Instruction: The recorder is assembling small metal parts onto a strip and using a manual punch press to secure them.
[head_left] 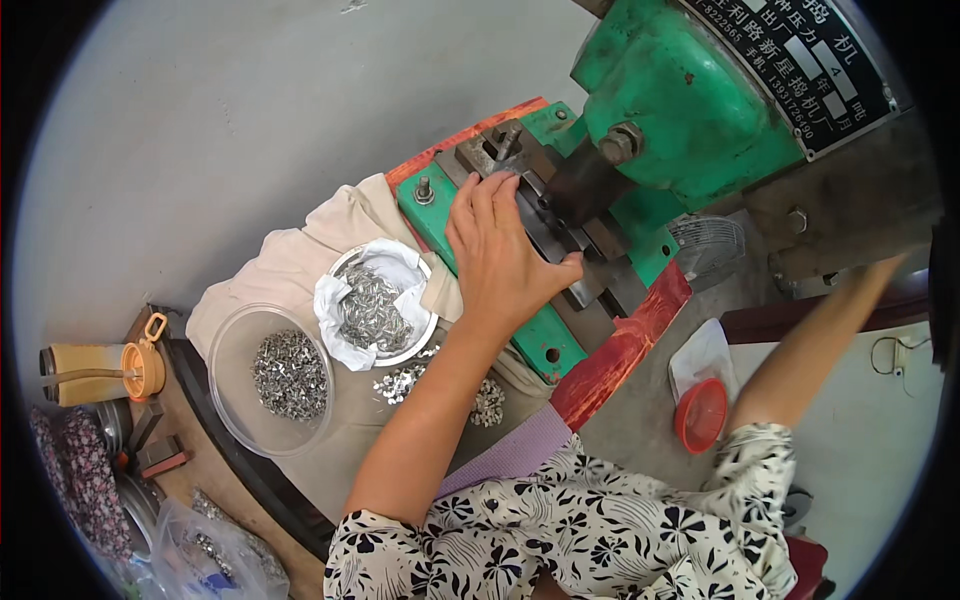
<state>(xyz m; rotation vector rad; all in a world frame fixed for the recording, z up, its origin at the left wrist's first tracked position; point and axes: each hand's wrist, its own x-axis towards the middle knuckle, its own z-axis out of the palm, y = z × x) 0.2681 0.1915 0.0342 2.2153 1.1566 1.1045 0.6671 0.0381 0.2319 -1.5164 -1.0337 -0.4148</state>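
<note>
My left hand (500,245) lies over the steel die (545,232) of a green press (690,120), its fingers stretched and the thumb spread apart. The fingertips rest at the die's far side and the thumb at its near edge. Whether a small part sits under the palm is hidden. Above the die, beside the fingers, is the press's dark ram (585,185). My right forearm (815,350) reaches up along the machine's right side; its hand is lost behind the dark edge of the machine.
Left of the press, a cloth-lined bowl (428,335) holds thin metal pins; a clear tub (222,395) holds small metal pieces. Two little piles of parts (488,402) lie near my left forearm. A red basket (702,415) is at the right, an orange-lidded jar (142,370) far left.
</note>
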